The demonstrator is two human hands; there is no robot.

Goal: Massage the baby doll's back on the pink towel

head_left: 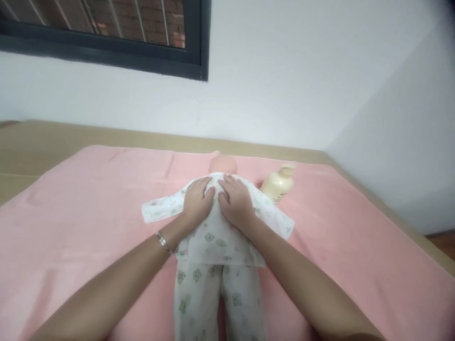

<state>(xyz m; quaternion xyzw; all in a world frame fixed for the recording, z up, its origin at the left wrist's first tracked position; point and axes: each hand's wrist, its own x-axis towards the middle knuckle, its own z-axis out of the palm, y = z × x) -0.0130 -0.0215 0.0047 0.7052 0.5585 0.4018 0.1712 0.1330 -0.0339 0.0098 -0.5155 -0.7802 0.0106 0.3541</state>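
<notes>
A baby doll (223, 164) lies stretched out with its head away from me, and no face shows. It wears a white top (220, 244) with small green prints and matching trousers (197, 298). My left hand (197, 201) rests flat on the upper left of the top, fingers extended. On the other side my right hand (236, 200) lies flat as well, its thumb close to the left one. Both sleeves of the top spread out sideways. A silver bracelet (164, 242) circles my left wrist. Neither hand grasps anything.
A cream pump bottle (279, 183) is just beyond the right sleeve, on a pink sheet (106, 199). The sheet covers a wooden surface (53, 135) that meets a white wall (270, 94). A dark-framed window (192, 42) is at upper left.
</notes>
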